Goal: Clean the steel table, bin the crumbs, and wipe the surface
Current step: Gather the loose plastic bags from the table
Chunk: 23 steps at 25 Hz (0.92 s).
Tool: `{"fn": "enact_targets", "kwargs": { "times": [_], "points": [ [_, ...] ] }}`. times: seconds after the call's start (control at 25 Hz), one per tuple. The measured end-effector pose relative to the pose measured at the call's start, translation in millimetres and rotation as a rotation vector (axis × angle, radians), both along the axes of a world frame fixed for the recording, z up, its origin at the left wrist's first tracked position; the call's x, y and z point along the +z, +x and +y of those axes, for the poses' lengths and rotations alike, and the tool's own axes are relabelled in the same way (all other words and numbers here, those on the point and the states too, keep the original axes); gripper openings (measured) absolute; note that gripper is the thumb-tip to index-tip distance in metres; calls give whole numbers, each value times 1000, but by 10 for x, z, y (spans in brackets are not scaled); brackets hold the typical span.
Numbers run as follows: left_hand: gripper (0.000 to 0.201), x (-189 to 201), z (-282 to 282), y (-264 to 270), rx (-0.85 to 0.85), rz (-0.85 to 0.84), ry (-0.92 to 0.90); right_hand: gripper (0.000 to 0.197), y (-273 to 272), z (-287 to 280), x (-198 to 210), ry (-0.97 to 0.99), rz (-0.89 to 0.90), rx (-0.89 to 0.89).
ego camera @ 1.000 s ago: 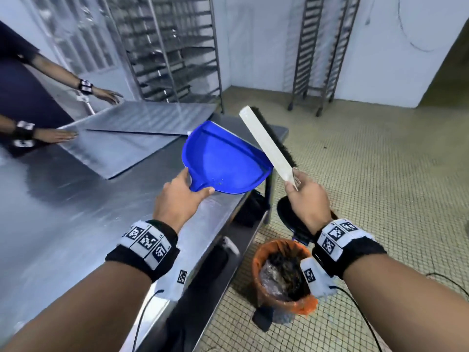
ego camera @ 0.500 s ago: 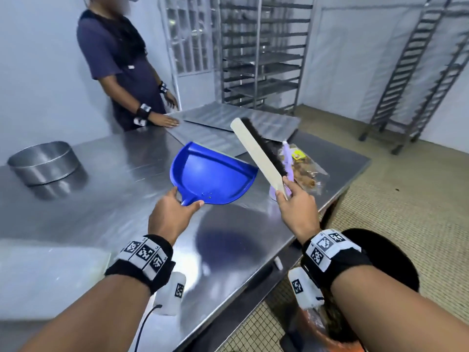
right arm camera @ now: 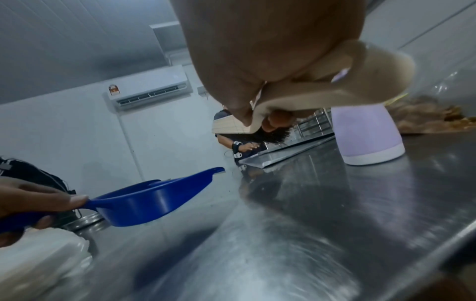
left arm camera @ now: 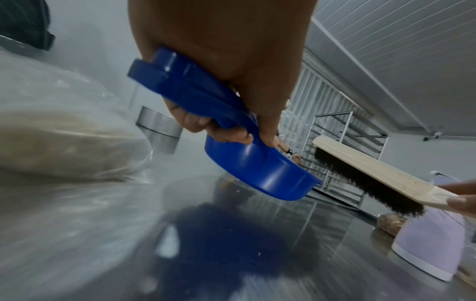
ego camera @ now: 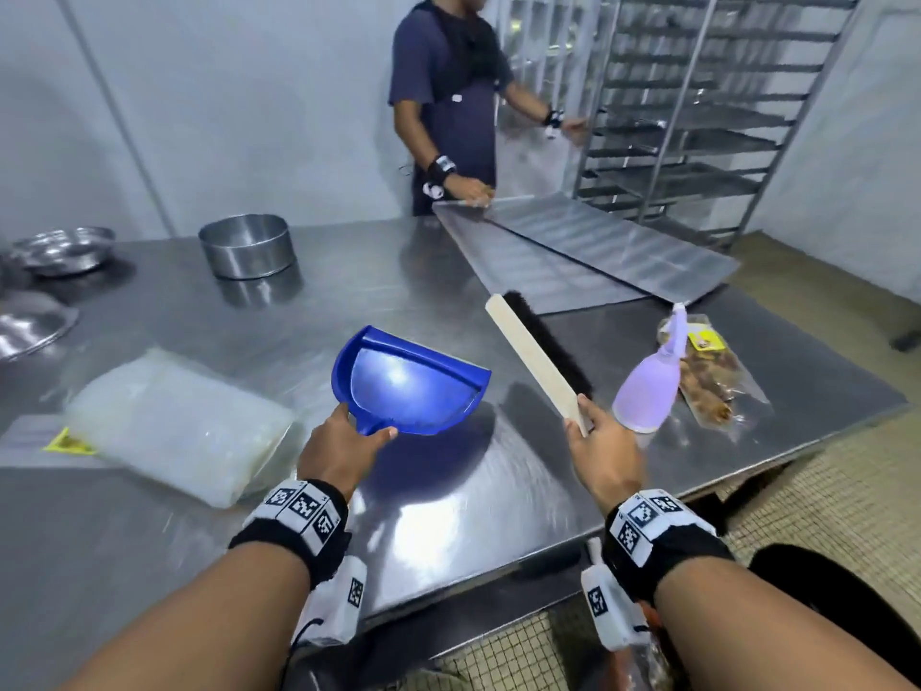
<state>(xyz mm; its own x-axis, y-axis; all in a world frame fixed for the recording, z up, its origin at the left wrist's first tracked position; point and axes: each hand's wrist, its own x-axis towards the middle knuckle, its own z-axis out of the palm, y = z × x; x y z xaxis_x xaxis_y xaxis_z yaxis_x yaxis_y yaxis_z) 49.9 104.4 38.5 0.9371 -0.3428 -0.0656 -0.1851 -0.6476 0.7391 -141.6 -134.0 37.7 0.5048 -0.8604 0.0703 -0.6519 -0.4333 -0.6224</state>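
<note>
Now both hands hold tools just above the table [ego camera: 498,491].

Left hand [ego camera: 339,448] wraps the dustpan [ego camera: 408,386] handle, its wide mouth pointing away. Right hand [ego camera: 600,446] grips the brush [ego camera: 538,356] by its handle end, long stick slanting away and left, bristles toward the spray bottle [ego camera: 648,386], which stands nearest the right hand.

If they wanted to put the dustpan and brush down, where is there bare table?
Bare steel table lies in front of both hands, between the plastic bag and the spray bottle. More lies between the round tin and the flat trays. The right corner, with the snack packet, is crowded.
</note>
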Motion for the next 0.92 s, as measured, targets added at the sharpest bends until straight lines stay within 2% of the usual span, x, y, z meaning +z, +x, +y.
{"fn": "enact_targets", "kwargs": {
  "times": [0.2,0.36,0.56,0.76,0.92],
  "points": [
    [48,-289,17,-129,90,17,68,46,-140,-269,-370,58,125,56],
    [49,-465,-14,-193,156,75,53,47,-180,-388,-567,84,232,79],
    [52,-479,-154,-199,221,121,0,51,-64,-443,-640,131,340,109],
    [36,-404,-355,-276,234,173,-28,55,28,-422,-676,138,394,140],
    [39,-441,-445,-319,209,222,-53,43,56,-392,-654,115,442,179]
  ]
}}
